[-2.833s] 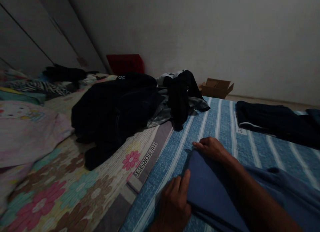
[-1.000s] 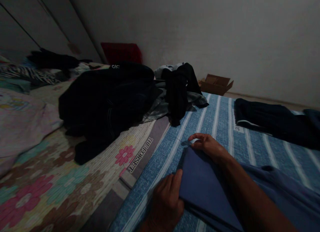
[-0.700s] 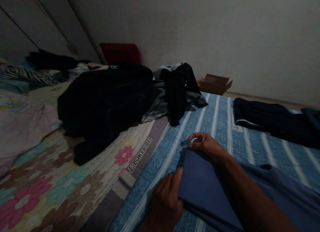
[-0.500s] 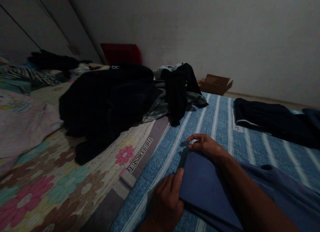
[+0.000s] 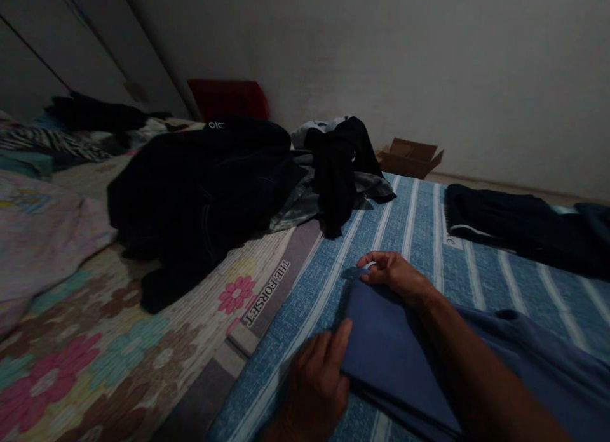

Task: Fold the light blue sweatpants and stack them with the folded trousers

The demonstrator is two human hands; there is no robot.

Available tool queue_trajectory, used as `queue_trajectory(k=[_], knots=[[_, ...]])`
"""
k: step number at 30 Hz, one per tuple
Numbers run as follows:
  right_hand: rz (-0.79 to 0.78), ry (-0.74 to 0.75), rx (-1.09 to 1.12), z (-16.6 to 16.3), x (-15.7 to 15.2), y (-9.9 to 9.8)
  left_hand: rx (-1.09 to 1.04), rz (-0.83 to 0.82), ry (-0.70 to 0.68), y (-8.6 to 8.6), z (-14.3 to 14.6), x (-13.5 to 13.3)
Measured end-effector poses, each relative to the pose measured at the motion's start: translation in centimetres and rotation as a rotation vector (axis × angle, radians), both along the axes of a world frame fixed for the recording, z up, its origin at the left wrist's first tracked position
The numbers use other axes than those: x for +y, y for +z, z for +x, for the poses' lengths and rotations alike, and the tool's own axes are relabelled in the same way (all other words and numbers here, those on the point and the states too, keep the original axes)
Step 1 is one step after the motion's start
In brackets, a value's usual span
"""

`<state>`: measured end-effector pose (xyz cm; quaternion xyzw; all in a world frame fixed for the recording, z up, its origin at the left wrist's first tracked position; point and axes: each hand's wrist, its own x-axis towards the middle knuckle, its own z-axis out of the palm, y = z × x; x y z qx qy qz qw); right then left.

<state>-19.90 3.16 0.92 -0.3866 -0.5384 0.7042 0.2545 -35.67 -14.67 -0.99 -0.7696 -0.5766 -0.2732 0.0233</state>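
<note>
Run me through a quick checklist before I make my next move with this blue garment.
1. Left grip on the blue garment's left edge: ok, fingers touch it.
2. Right grip pinching the far corner firmly: cannot tell; it is at the corner, but how tight doesn't show.
3. Top folded panel smooth: ok, it looks flat.
4. Part right of the right forearm smooth: not ok, it is creased.
5. Lower layers lined up: cannot tell, mostly hidden.
6. Dark clothes pile apart from the garment: ok, striped bedding shows between them.
</note>
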Motion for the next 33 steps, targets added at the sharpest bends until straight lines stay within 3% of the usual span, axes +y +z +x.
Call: queue_trajectory(k=[7, 14, 19, 23, 25, 28, 33], knots=[[0.078, -0.031, -0.081, -0.6, -0.2, 0.0, 0.045, -0.095, -0.153, 1.1, -1.3, -0.2], [0.187, 0.017, -0.11, -0.5, 0.1, -0.4, 0.085, -0.187, -0.189, 1.7, -2.0, -0.7], [0.193, 0.027, -0.116, -0.5, 0.0, -0.3, 0.156, -0.232, -0.118, 4.6, -1.4, -1.1], [0.177, 0.008, -0.091, -0.6, 0.0, -0.2, 0.081, -0.195, -0.184, 7.0, 2.1, 0.8], [0.155, 0.002, -0.066, -0.7, 0.0, -0.2, 0.052, -0.223, -0.206, 6.5, 4.3, 2.2], [0.149, -0.007, -0.046, -0.8, 0.0, -0.2, 0.143, -0.264, -0.132, 4.0, 6.5, 3.6], [0.161, -0.013, -0.044, -0.9, 0.2, -0.6, 0.234, -0.233, -0.123, 0.5, 6.2, 2.9]])
